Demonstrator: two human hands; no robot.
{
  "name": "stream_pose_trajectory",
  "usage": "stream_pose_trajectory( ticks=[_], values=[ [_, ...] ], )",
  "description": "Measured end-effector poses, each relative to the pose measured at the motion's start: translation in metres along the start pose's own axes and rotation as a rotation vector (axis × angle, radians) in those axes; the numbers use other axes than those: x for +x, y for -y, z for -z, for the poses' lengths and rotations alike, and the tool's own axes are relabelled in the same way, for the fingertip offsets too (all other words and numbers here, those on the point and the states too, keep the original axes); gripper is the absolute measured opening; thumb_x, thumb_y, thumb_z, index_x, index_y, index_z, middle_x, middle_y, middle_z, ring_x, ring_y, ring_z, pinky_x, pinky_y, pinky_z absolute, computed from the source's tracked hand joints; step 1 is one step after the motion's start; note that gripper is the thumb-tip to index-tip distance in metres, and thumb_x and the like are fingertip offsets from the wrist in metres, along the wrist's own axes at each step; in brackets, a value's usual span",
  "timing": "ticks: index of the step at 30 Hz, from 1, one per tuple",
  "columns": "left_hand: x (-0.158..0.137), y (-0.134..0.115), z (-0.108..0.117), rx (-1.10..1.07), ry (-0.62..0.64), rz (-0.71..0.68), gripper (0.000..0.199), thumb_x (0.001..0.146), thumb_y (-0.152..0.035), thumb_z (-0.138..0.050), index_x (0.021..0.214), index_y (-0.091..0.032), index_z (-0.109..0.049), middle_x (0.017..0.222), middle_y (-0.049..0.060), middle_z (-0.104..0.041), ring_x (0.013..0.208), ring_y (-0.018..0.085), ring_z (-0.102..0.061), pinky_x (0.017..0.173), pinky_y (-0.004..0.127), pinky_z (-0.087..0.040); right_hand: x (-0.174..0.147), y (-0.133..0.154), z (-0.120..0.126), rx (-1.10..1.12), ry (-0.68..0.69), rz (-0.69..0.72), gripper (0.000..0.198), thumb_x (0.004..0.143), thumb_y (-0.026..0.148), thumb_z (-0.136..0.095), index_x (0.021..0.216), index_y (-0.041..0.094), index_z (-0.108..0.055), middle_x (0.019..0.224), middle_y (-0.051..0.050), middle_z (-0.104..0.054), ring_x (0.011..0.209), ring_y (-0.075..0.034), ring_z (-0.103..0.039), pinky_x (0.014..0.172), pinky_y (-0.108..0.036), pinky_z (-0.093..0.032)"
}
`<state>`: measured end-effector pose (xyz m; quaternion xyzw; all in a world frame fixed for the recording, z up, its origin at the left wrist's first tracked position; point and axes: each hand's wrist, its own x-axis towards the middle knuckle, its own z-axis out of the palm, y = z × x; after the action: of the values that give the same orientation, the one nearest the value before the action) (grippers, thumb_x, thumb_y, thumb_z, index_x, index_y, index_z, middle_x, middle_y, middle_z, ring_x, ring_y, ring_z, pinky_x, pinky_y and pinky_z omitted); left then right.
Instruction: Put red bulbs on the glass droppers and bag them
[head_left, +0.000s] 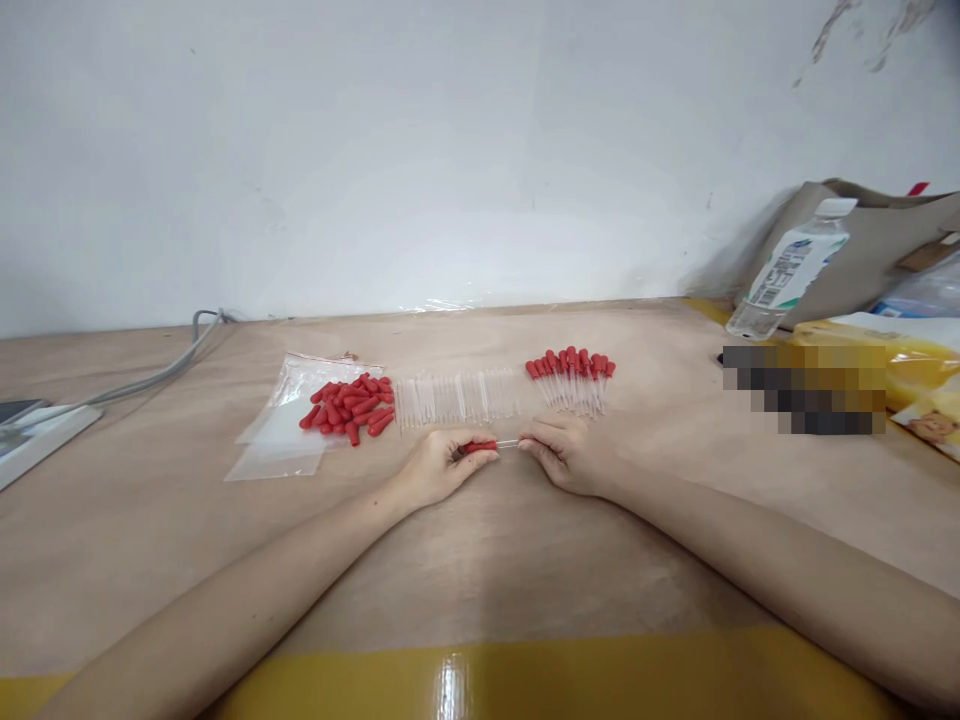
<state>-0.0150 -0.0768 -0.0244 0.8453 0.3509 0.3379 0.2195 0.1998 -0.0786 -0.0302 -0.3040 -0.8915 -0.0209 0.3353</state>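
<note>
My left hand (442, 467) pinches a red rubber bulb (480, 447) between thumb and fingers. From the right, my right hand (564, 455) grips a thin glass tube (509, 443), whose left end meets the bulb's mouth; how far it sits inside is hidden. Beyond my hands lies a row of clear glass tubes (457, 397). Left of that row is a pile of loose red rubber bulbs (346, 405), partly on clear plastic bags (274, 440). Behind my right hand, several droppers (571, 378) with red bulbs lie fanned out, bulbs toward the wall.
A water bottle (791, 268) leans against a grey-brown bag (874, 225) at the back right. Nearer are yellow packages (911, 355) and a pixelated dark area. Grey cables (169, 370) run to a white-edged object (52, 440) at left. Yellow tape (480, 680) lines the table's front edge.
</note>
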Motion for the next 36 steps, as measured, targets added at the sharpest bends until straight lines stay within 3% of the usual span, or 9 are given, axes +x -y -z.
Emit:
stream_pose_trajectory(
  ticks=[5,15,19,23,26,29,32,36],
  values=[
    [-0.001,0.003,-0.001,0.029,-0.005,-0.022,0.017,0.081,-0.029,-0.057,0.089,-0.017,-0.067,0.082,0.003,-0.07,0.071,0.014,-0.063,0.065,0.024,-0.05,0.002,0.004,-0.002,-0.024,0.032,-0.033,0.027,0.089,0.023,-0.038,0.075,0.015,-0.06,0.063,-0.004,-0.057,0.056,-0.012,-0.049,0.052,-0.023,-0.032],
    [0.002,-0.001,0.001,0.138,-0.001,-0.121,0.017,0.085,-0.025,-0.051,0.09,-0.017,-0.065,0.081,0.003,-0.068,0.072,0.014,-0.062,0.067,0.025,-0.048,0.01,0.013,0.007,-0.032,0.223,-0.18,0.026,0.089,0.025,-0.04,0.071,0.017,-0.058,0.066,-0.003,-0.061,0.059,-0.012,-0.052,0.055,-0.023,-0.033],
    [0.004,-0.002,0.002,0.176,-0.02,-0.085,0.019,0.083,-0.023,-0.053,0.099,-0.018,-0.06,0.082,0.003,-0.063,0.065,0.011,-0.057,0.063,0.024,-0.047,0.015,0.013,0.024,-0.017,0.312,-0.205,0.019,0.084,0.024,-0.047,0.071,0.018,-0.059,0.07,-0.004,-0.063,0.063,-0.014,-0.054,0.056,-0.025,-0.035],
    [0.003,0.004,0.001,0.172,-0.035,-0.026,0.035,0.082,-0.025,-0.053,0.115,-0.018,-0.048,0.077,0.0,-0.056,0.057,0.009,-0.051,0.057,0.022,-0.045,0.022,-0.01,0.056,0.204,0.46,-0.401,0.022,0.079,0.023,-0.049,0.063,0.017,-0.061,0.06,-0.002,-0.062,0.053,-0.012,-0.052,0.049,-0.023,-0.035],
    [0.003,0.006,0.001,0.183,0.036,-0.027,0.025,0.083,-0.025,-0.05,0.106,-0.018,-0.053,0.07,-0.002,-0.052,0.057,0.01,-0.049,0.057,0.023,-0.043,0.024,-0.042,0.076,0.323,0.241,-0.739,0.024,0.077,0.032,-0.05,0.063,0.016,-0.062,0.062,-0.004,-0.064,0.053,-0.012,-0.052,0.047,-0.022,-0.036],
    [0.004,0.005,0.002,0.187,0.061,-0.03,0.018,0.083,-0.025,-0.05,0.097,-0.017,-0.058,0.069,-0.001,-0.053,0.058,0.01,-0.049,0.057,0.023,-0.042,0.019,-0.073,0.081,0.096,0.005,-1.033,0.024,0.07,0.033,-0.056,0.054,0.016,-0.057,0.052,-0.002,-0.056,0.049,-0.011,-0.048,0.046,-0.023,-0.032],
    [0.005,0.002,0.002,0.182,0.08,-0.027,0.015,0.084,-0.024,-0.049,0.089,-0.017,-0.06,0.072,0.001,-0.056,0.06,0.01,-0.05,0.058,0.022,-0.041,0.009,-0.091,0.071,-0.045,-0.03,-1.115,0.027,0.069,0.034,-0.055,0.049,0.017,-0.051,0.046,0.0,-0.047,0.047,-0.011,-0.043,0.047,-0.023,-0.029],
    [0.006,0.0,0.003,0.176,0.096,-0.026,0.014,0.084,-0.023,-0.049,0.086,-0.017,-0.061,0.073,0.001,-0.057,0.062,0.01,-0.051,0.058,0.022,-0.041,0.0,-0.099,0.056,-0.066,-0.027,-1.081,0.027,0.069,0.039,-0.053,0.053,0.018,-0.052,0.05,0.0,-0.05,0.051,-0.012,-0.046,0.05,-0.024,-0.031]
  ],
)
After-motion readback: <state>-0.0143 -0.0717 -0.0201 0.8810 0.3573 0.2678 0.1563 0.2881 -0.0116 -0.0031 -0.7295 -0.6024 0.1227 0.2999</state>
